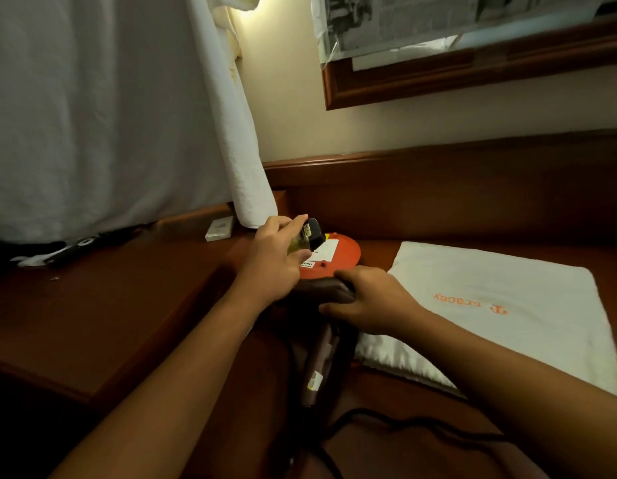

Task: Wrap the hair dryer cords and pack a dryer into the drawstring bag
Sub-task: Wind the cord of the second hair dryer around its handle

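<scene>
Head view of a dark wooden desk [127, 305] set against a wall. The left hand [272, 257] is raised over the middle of the desk, its fingers and thumb closed in a grip on a black plug [313, 233], which juts out of the hand toward the upper right; a yellowish tag shows at the fingertips. Directly beneath and just beyond the plug lies an orange disc [334, 257] with white labels on its face. The right hand [366, 299] lies palm down on the dark hair dryer [321, 340], fingers curled over its upper body at the near edge of the disc; whether this grip is clamped or merely resting cannot be told. The dryer's handle, with a small yellow-and-white label, extends toward the viewer between the two forearms. A black cord [403, 425] trails loose across the desk near the bottom edge. The white drawstring bag [507, 305], printed in orange, lies flat just to the right of the right hand. A white curtain [110, 115] hangs at left, with a small white box [220, 229] near its hem.
</scene>
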A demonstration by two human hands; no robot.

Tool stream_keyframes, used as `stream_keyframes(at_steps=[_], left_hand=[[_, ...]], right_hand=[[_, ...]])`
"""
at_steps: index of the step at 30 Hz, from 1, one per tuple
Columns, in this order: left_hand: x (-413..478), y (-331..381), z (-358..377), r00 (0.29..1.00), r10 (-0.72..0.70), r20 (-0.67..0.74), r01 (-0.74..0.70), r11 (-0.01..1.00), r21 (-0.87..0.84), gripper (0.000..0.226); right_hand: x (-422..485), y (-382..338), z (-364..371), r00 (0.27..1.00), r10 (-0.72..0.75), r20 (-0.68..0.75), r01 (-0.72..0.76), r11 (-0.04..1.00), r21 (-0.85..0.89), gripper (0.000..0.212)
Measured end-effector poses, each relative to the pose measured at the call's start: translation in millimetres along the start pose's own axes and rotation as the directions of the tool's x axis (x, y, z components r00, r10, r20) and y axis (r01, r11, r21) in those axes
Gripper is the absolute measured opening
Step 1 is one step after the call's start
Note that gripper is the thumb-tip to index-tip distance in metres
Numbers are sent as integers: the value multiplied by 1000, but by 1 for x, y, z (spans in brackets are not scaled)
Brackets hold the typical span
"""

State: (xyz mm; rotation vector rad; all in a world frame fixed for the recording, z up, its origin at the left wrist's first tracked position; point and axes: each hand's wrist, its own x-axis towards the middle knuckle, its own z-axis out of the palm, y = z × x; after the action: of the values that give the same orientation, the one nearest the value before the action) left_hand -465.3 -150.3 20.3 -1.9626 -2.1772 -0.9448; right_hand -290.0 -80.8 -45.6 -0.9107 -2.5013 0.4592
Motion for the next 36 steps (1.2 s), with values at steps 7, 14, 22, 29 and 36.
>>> stream_keyframes(at_steps=[7,14,22,29,36], left_hand=[[-37,46,-9,970,214,-119,-217,976,-18,62],[-51,134,59,900,435,4,-433,896,-102,61],[-18,164,176,931,312,191,-295,949,-116,54],[1,152,231,938,219,269,-214,976,-47,54],[-36,135,183,949,311,54,-290,927,-238,33]], right_hand=[[-112,21,-100,903,137,-408,-221,961,-168,70],[-229,76,-144,731,369,-573,-546,821,-167,66],[-240,137,-116,697,561,-445,-659,747,-89,64],[-224,154,-103,719,500,-482,-666,694,-273,70],[-223,119,-104,991,-130,-2,109,840,-532,58]])
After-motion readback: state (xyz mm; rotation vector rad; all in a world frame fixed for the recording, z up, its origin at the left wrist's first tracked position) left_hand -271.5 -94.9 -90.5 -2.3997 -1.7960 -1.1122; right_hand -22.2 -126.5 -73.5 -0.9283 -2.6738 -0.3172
